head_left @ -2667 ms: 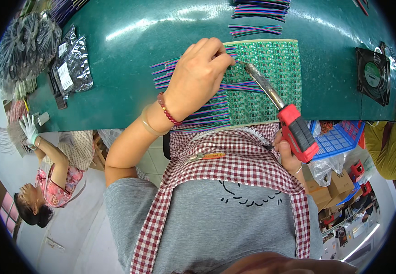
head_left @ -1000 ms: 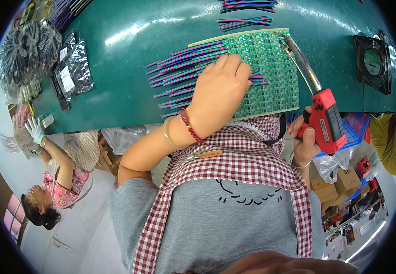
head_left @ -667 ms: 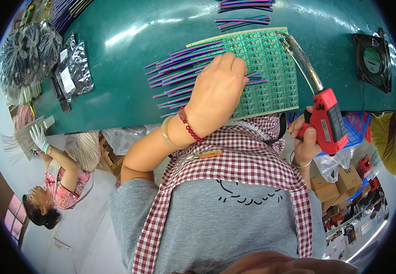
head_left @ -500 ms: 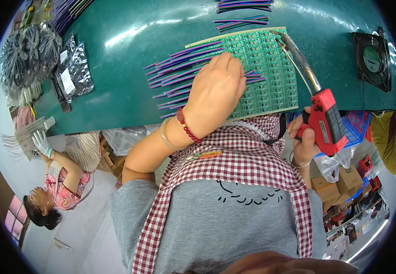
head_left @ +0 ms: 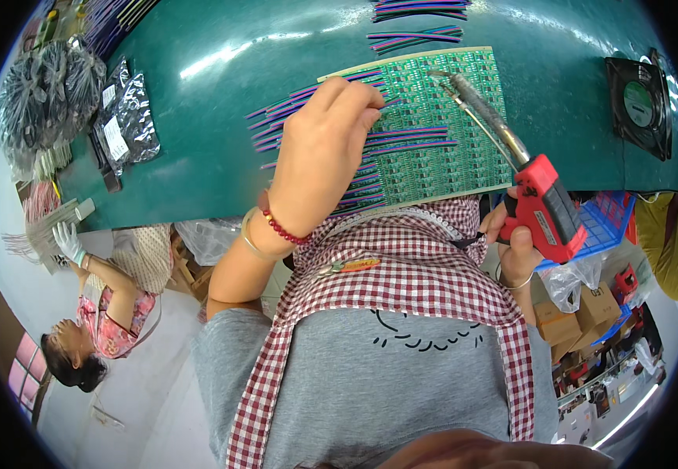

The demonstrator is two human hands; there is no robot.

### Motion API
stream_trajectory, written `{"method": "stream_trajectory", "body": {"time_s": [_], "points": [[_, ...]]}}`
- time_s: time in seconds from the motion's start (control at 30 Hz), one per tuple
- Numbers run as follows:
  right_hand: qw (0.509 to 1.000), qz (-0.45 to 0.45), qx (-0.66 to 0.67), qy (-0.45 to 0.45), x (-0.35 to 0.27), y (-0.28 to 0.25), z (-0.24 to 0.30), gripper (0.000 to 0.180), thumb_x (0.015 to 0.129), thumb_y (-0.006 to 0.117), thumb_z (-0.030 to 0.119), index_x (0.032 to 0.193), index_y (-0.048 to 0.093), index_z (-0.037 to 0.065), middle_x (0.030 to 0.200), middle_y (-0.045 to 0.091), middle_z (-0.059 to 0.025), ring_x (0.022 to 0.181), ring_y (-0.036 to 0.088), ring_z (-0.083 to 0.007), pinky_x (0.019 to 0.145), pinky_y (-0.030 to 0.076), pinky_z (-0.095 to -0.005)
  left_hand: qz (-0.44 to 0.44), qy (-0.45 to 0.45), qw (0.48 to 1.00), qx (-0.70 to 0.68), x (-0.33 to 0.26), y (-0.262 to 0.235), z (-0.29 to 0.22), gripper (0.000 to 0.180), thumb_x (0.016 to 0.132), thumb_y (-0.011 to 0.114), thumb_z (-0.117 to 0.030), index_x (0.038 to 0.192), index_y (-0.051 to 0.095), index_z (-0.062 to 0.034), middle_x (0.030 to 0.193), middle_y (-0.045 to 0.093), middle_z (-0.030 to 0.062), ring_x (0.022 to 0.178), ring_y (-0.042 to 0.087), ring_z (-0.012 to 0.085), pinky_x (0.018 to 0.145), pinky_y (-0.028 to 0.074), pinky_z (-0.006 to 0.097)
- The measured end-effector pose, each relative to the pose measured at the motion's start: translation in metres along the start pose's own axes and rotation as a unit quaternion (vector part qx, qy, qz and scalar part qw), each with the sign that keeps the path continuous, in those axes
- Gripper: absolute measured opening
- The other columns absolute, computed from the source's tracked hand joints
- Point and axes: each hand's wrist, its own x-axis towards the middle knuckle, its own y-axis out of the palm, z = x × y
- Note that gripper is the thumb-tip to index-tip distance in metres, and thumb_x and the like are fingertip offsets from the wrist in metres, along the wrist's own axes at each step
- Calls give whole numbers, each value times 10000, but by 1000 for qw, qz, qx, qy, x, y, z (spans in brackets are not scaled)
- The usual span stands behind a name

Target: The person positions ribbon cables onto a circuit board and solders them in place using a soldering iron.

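At upper centre, the left hand [head_left: 322, 148] pinches a wire [head_left: 392, 102], left of the soldering gun [head_left: 544, 205] gripped, slanting up-left, by the right hand [head_left: 520, 254].

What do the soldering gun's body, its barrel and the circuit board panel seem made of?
Soldering gun's body: probably plastic; satin red, moulded shape.
Barrel: apparently metal; shiny near the body, dull, darkened forward.
Circuit board panel: likely coated laminate; flat, green, densely patterned, gloss unclear.

Red-black on tool handle [head_left: 544, 207] in right grip [head_left: 517, 244], striped blue-pink on wires [head_left: 413, 134] at left grip [head_left: 319, 148], green on board [head_left: 464, 162] beneath.
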Motion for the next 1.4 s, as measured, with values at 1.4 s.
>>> {"method": "stream_trajectory", "body": {"time_s": [1.4], "points": [[988, 63, -140, 4, -14, -3, -15, 311, 843, 681, 291, 939, 676, -5, 694, 639, -47, 609, 614, -155, 570, 495, -289, -6, 82, 993, 90, -1, 12, 27, 128, 761, 724, -52, 884, 706, -82, 776, 587, 61, 672, 603, 235, 605, 499, 340]]}}
